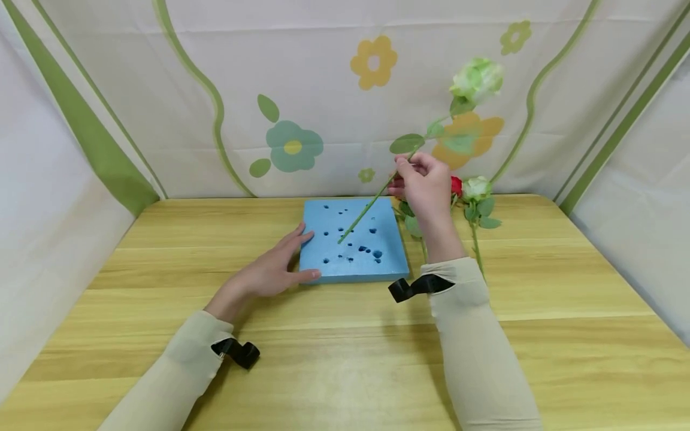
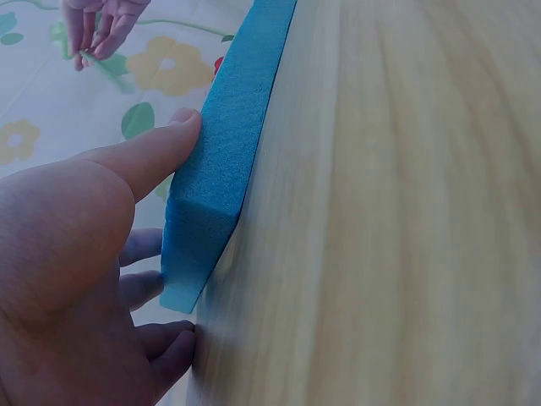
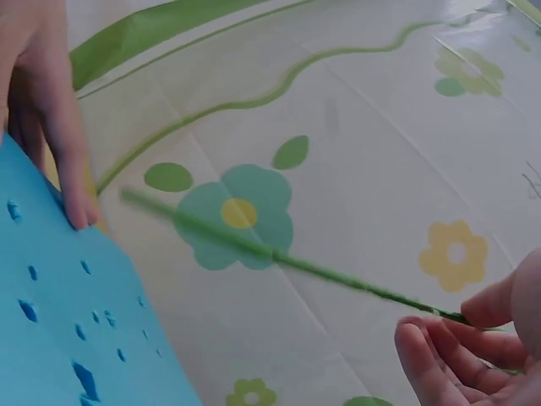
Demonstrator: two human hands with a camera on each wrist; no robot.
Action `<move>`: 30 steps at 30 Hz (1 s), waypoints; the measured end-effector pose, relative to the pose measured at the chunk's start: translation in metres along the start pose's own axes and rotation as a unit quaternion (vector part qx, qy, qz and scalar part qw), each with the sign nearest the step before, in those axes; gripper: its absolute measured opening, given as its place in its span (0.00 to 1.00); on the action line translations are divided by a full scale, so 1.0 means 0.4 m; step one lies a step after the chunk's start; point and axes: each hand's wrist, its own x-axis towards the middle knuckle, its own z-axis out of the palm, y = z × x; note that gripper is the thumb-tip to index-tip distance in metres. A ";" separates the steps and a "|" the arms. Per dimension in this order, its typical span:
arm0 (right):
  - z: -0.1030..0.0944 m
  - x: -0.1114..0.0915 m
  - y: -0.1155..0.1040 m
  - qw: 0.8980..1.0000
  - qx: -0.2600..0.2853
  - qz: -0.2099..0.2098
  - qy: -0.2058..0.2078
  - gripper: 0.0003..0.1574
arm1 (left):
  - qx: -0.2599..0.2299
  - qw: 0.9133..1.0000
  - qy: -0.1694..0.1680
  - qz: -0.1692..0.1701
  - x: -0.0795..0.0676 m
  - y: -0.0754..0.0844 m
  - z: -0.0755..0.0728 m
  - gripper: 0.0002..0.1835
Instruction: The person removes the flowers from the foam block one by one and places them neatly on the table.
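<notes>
My right hand (image 1: 430, 188) pinches the green stem of a pale green-white rose (image 1: 477, 80) between thumb and fingers. Its bloom leans up to the right, while the bare stem (image 3: 338, 279) slants down to the left, its lower end above the blue foam block (image 1: 353, 273) in the head view. Several holes mark the block's top. At the block's near left corner, my left hand (image 1: 272, 268) rests with fingers spread along the side. Its thumb (image 2: 156, 152) touches the block in the left wrist view.
Right of the block, a second pale rose (image 1: 477, 189) and a red rose (image 1: 456, 186) lie on the wooden table (image 1: 323, 359), partly behind my right hand and forearm. A flower-patterned cloth (image 1: 323, 72) hangs behind the table.
</notes>
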 end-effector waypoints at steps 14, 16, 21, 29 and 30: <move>-0.161 0.030 -0.013 0.992 -0.084 0.043 -0.088 0.21 | -0.005 1.000 0.001 0.001 0.001 0.002 0.000 0.52; -0.176 0.034 -0.008 0.990 -0.092 0.046 -0.096 0.15 | -0.005 1.000 0.002 0.001 0.000 0.001 -0.001 0.52; -0.211 0.042 0.007 0.989 -0.084 0.061 -0.104 0.10 | -0.004 1.000 0.001 0.001 -0.001 -0.003 0.000 0.52; -0.258 0.055 0.032 0.969 -0.175 0.106 -0.140 0.23 | -0.002 1.000 0.002 0.007 0.003 -0.003 0.000 0.51; -0.260 0.056 0.036 0.964 -0.190 0.113 -0.151 0.26 | -0.002 1.000 0.002 0.007 0.003 -0.004 0.000 0.51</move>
